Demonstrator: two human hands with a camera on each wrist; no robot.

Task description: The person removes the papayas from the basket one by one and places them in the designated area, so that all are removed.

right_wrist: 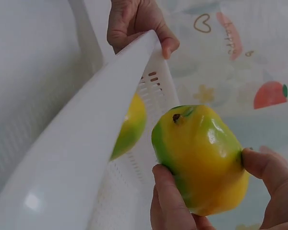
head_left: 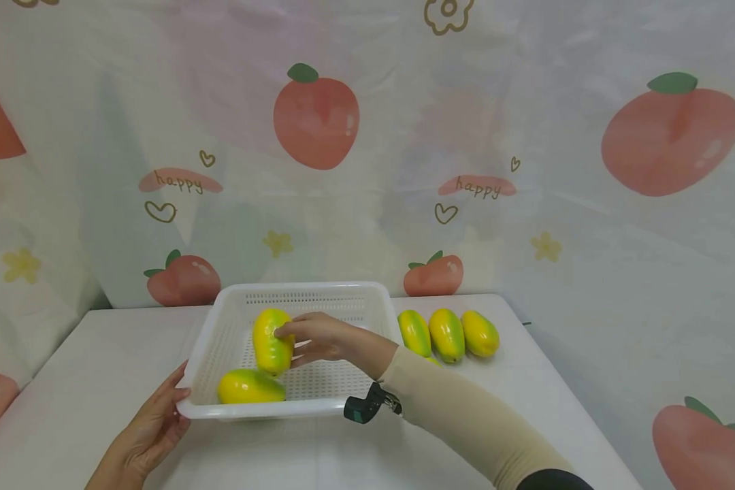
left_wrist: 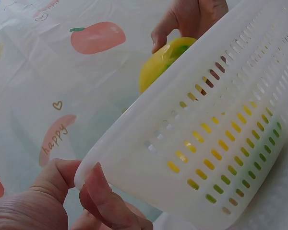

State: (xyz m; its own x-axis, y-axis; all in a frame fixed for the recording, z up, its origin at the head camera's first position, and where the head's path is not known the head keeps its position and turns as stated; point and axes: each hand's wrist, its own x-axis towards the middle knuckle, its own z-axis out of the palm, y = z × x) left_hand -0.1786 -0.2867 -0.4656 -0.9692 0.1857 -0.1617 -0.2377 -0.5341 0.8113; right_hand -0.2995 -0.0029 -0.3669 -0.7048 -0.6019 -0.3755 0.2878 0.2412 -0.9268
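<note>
My right hand (head_left: 320,336) holds a yellow-green papaya (head_left: 272,342) over the white plastic basket (head_left: 318,408), thumb and fingers on opposite sides of it. In the right wrist view, the brown stem end of this papaya (right_wrist: 201,158) faces the camera. Another papaya (head_left: 251,386) lies inside the basket by its near left corner, and its colour shows through the slots in the left wrist view. At that same corner, my left hand (head_left: 153,425) pinches the basket rim (left_wrist: 129,112) between thumb and fingers.
Several more papayas (head_left: 447,335) lie on the white table (head_left: 465,422) just right of the basket; one is mostly hidden behind the basket and right arm. A patterned cloth backdrop (head_left: 367,204) rises behind the table's far edge.
</note>
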